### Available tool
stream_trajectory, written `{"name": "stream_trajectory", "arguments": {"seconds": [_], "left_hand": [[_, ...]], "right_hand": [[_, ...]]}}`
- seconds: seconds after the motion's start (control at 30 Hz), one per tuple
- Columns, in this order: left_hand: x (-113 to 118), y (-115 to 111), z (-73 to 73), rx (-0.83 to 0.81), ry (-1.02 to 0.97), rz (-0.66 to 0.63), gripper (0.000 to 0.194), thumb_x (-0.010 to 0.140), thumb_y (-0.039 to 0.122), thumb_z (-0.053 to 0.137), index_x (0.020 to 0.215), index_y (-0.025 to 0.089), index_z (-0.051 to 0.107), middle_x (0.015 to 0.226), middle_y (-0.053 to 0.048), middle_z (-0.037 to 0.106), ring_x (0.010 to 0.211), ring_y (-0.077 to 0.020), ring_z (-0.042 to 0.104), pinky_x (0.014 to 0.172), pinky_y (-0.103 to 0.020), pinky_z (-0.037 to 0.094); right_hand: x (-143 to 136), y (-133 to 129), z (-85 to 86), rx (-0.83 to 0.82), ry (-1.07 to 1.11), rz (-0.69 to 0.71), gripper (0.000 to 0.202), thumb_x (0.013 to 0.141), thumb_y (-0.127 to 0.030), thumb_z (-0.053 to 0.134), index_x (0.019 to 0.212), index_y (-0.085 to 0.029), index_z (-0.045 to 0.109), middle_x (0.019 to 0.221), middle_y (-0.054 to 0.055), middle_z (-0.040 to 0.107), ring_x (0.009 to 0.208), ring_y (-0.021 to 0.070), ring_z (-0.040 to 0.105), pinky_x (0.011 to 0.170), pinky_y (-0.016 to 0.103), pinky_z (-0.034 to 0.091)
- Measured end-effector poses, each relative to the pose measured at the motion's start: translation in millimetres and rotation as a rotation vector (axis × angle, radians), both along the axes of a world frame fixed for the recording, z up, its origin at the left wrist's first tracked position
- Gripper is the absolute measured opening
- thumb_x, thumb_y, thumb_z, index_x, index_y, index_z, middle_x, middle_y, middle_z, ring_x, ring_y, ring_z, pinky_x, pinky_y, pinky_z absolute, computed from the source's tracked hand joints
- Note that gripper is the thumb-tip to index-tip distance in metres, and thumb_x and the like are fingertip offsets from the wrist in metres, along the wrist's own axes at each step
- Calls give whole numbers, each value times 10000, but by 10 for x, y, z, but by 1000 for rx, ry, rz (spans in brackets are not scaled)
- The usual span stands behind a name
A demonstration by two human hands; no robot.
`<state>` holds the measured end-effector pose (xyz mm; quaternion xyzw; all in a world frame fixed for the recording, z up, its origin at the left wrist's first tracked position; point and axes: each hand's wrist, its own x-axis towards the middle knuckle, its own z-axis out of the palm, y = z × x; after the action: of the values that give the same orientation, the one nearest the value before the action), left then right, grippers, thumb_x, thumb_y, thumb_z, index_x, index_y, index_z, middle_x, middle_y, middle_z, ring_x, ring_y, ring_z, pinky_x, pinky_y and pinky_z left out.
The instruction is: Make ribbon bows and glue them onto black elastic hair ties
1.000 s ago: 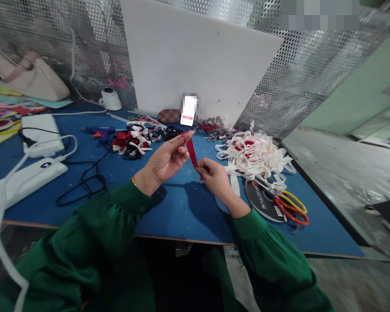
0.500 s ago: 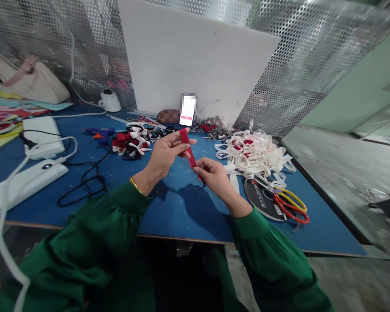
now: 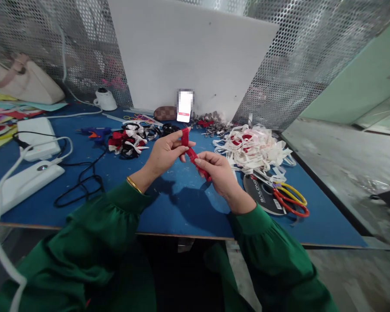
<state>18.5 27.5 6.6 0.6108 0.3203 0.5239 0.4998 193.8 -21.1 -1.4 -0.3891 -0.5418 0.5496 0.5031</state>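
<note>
A short red ribbon (image 3: 192,155) stretches between my two hands above the middle of the blue table. My left hand (image 3: 167,154) pinches its upper part, with the ribbon lying over the fingers and the thumb pressed on it. Lower down, my right hand (image 3: 216,171) grips the ribbon between thumb and fingers, and the red end sticks out below them. Left of my hands lies a pile of red, white and black bows (image 3: 127,141). To the right is a heap of white and cream ribbon (image 3: 255,149) with some red in it.
Scissors (image 3: 290,199) with red and yellow handles lie on a black ribbon spool (image 3: 261,195) at the right. A blue glue gun (image 3: 95,133), its black cord and a white power strip (image 3: 26,186) occupy the left. A phone (image 3: 184,106) leans on the white board (image 3: 195,56).
My right hand has shifted slightly along the ribbon, towards my left hand, and more red now shows below its fingers. The left hand keeps its pinch. The whole view has shifted slightly.
</note>
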Motion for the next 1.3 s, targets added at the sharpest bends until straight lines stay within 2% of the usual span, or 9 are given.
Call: {"name": "stream_trajectory", "arguments": {"seconds": [0.1, 0.23, 0.3, 0.6, 0.77, 0.9, 1.0, 1.13, 1.3], "left_hand": [[5, -12, -27, 26, 75, -45, 567, 777, 139, 728, 1337, 182, 649, 938, -61, 784, 481, -89, 588, 540, -242, 513], [15, -42, -54, 67, 159, -104, 542, 785, 83, 677, 1316, 192, 672, 732, 8, 725, 500, -107, 606, 580, -236, 502], [22, -59, -57, 79, 181, -126, 552, 780, 64, 658, 1313, 207, 677, 704, 23, 700, 510, -113, 614, 597, -238, 500], [24, -119, 30, 5, 169, -201, 595, 734, 23, 664, 1299, 205, 682, 589, 42, 656, 509, -136, 617, 600, -241, 475], [10, -89, -49, 18, 226, -271, 549, 757, 46, 663, 1279, 213, 695, 656, 10, 703, 510, -134, 632, 606, -242, 500], [6, -76, -111, -7, 265, -418, 476, 818, 93, 632, 1273, 218, 693, 903, -71, 776, 516, -134, 655, 583, -254, 528], [6, -94, -91, -36, 289, -515, 447, 829, 103, 639, 1257, 215, 698, 924, -74, 778, 505, -122, 650, 566, -239, 532], [6, -121, -42, -82, 348, -599, 376, 814, 97, 644, 1162, 205, 738, 879, -72, 779, 500, -124, 649, 543, -231, 535], [-2, -155, 33, -147, 340, -685, 388, 793, 121, 674, 1163, 209, 751, 894, -102, 785, 508, -142, 659, 538, -256, 549]], "right_hand": [[23, 2, 8, -4, 73, -8, 211, 779, -378, 771, 791, -179, 699, 597, -39, 583, 462, 63, 458, 430, 204, 282], [46, 5, 22, -49, 128, -13, 228, 753, -381, 794, 850, -182, 740, 602, -40, 584, 485, 69, 451, 461, 214, 331], [52, 10, 23, -59, 134, -9, 247, 748, -388, 799, 878, -183, 756, 613, -36, 592, 500, 71, 455, 476, 217, 346], [65, 39, 15, -97, 176, -60, 273, 715, -377, 810, 904, -185, 763, 614, -37, 597, 494, 75, 449, 477, 231, 361], [86, 35, 60, -77, 212, -14, 226, 744, -364, 778, 877, -184, 748, 635, -34, 582, 481, 69, 432, 463, 235, 353], [148, 49, 146, -76, 279, -2, 223, 779, -316, 728, 954, -180, 752, 651, -32, 567, 484, 73, 420, 475, 239, 401], [217, 74, 204, -120, 279, -11, 238, 762, -271, 701, 973, -173, 751, 690, -18, 619, 487, 75, 446, 476, 238, 434], [306, 85, 236, -140, 215, 63, 272, 755, -242, 671, 1002, -162, 750, 881, 50, 758, 507, 88, 551, 474, 235, 477], [363, 73, 251, -112, 153, 85, 274, 803, -231, 638, 1044, -159, 746, 1031, 99, 781, 465, 84, 574, 437, 239, 479]]}}
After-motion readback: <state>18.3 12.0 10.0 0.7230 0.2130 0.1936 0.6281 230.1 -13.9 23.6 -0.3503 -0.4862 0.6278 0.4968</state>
